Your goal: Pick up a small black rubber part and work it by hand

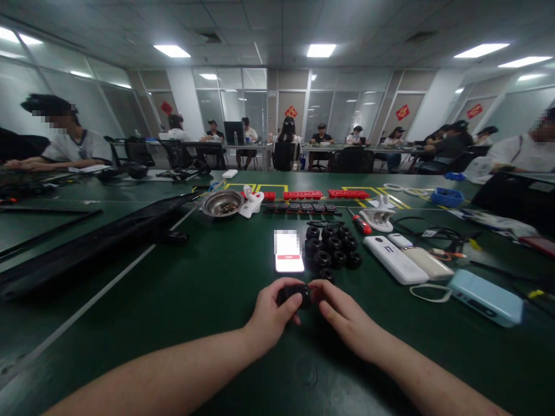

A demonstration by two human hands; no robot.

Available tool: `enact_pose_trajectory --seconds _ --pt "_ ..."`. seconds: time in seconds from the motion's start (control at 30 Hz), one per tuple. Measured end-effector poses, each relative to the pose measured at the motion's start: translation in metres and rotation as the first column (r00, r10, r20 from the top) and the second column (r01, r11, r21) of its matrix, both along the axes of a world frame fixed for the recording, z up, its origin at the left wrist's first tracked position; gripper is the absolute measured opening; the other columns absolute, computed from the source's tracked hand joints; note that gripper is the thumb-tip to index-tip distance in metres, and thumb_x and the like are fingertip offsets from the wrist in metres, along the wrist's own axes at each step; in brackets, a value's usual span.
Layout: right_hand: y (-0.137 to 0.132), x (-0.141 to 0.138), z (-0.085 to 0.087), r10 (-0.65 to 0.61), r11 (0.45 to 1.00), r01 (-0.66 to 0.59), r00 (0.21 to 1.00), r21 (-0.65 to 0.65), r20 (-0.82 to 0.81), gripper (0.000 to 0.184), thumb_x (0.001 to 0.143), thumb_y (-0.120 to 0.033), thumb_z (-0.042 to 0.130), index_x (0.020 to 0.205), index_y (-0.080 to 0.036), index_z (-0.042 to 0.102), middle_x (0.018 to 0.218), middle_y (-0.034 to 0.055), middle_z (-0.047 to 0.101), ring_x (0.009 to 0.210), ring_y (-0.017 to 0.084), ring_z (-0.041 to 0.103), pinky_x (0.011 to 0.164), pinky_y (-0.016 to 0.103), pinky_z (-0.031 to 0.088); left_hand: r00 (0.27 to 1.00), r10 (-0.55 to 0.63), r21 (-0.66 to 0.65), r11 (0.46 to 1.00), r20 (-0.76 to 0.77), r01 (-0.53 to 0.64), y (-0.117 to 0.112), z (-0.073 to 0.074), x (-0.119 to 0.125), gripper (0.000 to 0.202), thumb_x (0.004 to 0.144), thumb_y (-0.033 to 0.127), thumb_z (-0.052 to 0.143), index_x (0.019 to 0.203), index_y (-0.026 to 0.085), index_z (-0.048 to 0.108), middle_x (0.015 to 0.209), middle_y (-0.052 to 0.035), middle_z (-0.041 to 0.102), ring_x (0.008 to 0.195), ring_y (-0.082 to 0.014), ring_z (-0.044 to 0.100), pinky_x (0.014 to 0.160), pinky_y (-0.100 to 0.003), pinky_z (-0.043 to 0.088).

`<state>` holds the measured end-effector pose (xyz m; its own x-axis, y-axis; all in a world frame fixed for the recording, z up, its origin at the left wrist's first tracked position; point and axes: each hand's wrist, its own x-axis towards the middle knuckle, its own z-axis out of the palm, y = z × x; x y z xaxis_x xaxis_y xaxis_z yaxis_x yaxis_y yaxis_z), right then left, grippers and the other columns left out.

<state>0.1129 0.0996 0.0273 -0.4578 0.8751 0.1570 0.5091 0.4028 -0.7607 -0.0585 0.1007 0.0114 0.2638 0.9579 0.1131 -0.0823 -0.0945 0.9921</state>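
My left hand (269,315) is closed around a black round part (302,295), thumb in front and fingers behind. The part looks like a small ribbed wheel or lens, but its exact kind is unclear. Just to its right is my right hand (349,320), thumb and fingers apart, with the fingertips close to the part's edge. Whether they touch it I cannot tell. Beyond my hands, several similar black round parts (332,242) stand in a cluster. A lit phone (289,252) lies left of them.
On the green table (208,323) are a metal bowl (208,211), red trays (302,195), a screwdriver (361,222), power banks (394,260), a light-blue box (488,297) and cables. A long black object (108,237) lies at left. Other people sit around the room.
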Motion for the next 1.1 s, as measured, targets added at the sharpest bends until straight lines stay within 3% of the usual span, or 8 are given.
enact_pose_trajectory --seconds 0.1,0.2,0.3,0.4,0.57,0.77,0.93,1.1 --pt "0.0 -0.01 -0.014 -0.22 0.975 0.216 0.971 0.054 0.094 0.046 0.076 -0.031 0.048 0.117 -0.012 0.038 0.11 0.0117 0.049 0.101 0.021 0.046 0.088 0.037 0.035 1.0 0.018 0.075 0.997 0.019 -0.02 -0.004 0.001 -0.003 0.033 0.073 0.038 0.052 0.094 0.013 0.05 0.075 -0.0014 0.053 0.049 -0.0084 0.052 0.046 -0.021 0.041" --pt "0.005 -0.027 -0.025 -0.273 0.957 0.242 0.938 0.163 0.214 0.063 0.071 -0.027 0.049 0.126 -0.01 0.025 0.124 0.0148 0.04 0.115 0.023 0.036 0.095 0.038 0.029 0.997 -0.047 0.235 0.97 -0.067 0.061 -0.013 0.002 -0.005 0.035 0.071 0.04 0.054 0.095 0.014 0.053 0.077 -0.0039 0.057 0.058 -0.0133 0.056 0.054 -0.024 0.045" --pt "0.015 -0.05 -0.03 -0.344 0.931 0.285 0.894 0.228 0.287 0.071 0.071 -0.029 0.049 0.13 -0.008 0.015 0.132 0.0149 0.028 0.121 0.023 0.026 0.097 0.036 0.026 0.972 -0.082 0.454 0.873 -0.221 0.177 -0.023 0.003 -0.007 0.036 0.067 0.04 0.057 0.093 0.015 0.058 0.079 -0.0059 0.063 0.07 -0.0183 0.059 0.068 -0.027 0.045" --pt "0.029 -0.074 -0.03 -0.454 0.885 0.382 0.835 0.264 0.312 0.074 0.07 -0.032 0.051 0.129 -0.004 0.016 0.133 0.0178 0.025 0.119 0.028 0.028 0.095 0.037 0.027 0.95 -0.107 0.543 0.8 -0.292 0.257 -0.031 0.004 -0.007 0.038 0.067 0.041 0.057 0.096 0.016 0.06 0.083 -0.0064 0.066 0.075 -0.0192 0.061 0.072 -0.026 0.045" --pt "0.049 -0.1 -0.03 -0.62 0.781 0.521 0.713 0.343 0.328 0.079 0.07 -0.037 0.052 0.129 0.0 0.015 0.131 0.0236 0.026 0.108 0.033 0.038 0.087 0.04 0.03 0.951 -0.134 0.537 0.799 -0.279 0.27 -0.033 0.004 -0.007 0.041 0.067 0.041 0.057 0.097 0.013 0.06 0.087 -0.0089 0.066 0.08 -0.02 0.061 0.075 -0.025 0.045" --pt "0.065 -0.111 -0.031 -0.71 0.701 0.586 0.63 0.407 0.316 0.082 0.069 -0.039 0.051 0.13 -0.004 0.011 0.132 0.0215 0.024 0.099 0.032 0.044 0.079 0.038 0.033 0.935 -0.158 0.485 0.82 -0.318 0.304 -0.033 0.004 -0.005 0.041 0.067 0.041 0.057 0.099 0.015 0.06 0.088 -0.0068 0.066 0.079 -0.0196 0.061 0.074 -0.027 0.045" --pt "0.075 -0.123 -0.031 -0.728 0.68 0.606 0.625 0.413 0.282 0.084 0.063 -0.036 0.055 0.131 -0.008 0.013 0.132 0.0193 0.024 0.102 0.034 0.042 0.082 0.042 0.029 0.94 -0.153 0.476 0.831 -0.306 0.29 -0.033 0.007 -0.005 0.038 0.065 0.037 0.059 0.097 0.016 0.06 0.087 -0.0056 0.066 0.08 -0.0194 0.06 0.075 -0.026 0.045" --pt "0.083 -0.135 -0.029 -0.71 0.696 0.619 0.67 0.363 0.217 0.084 0.061 -0.033 0.056 0.13 -0.007 0.015 0.132 0.0219 0.023 0.106 0.037 0.038 0.085 0.047 0.024 0.961 -0.09 0.448 0.871 -0.26 0.203 -0.028 0.009 -0.006 0.035 0.065 0.034 0.059 0.095 0.015 0.061 0.086 -0.0067 0.066 0.078 -0.0196 0.06 0.075 -0.027 0.045"
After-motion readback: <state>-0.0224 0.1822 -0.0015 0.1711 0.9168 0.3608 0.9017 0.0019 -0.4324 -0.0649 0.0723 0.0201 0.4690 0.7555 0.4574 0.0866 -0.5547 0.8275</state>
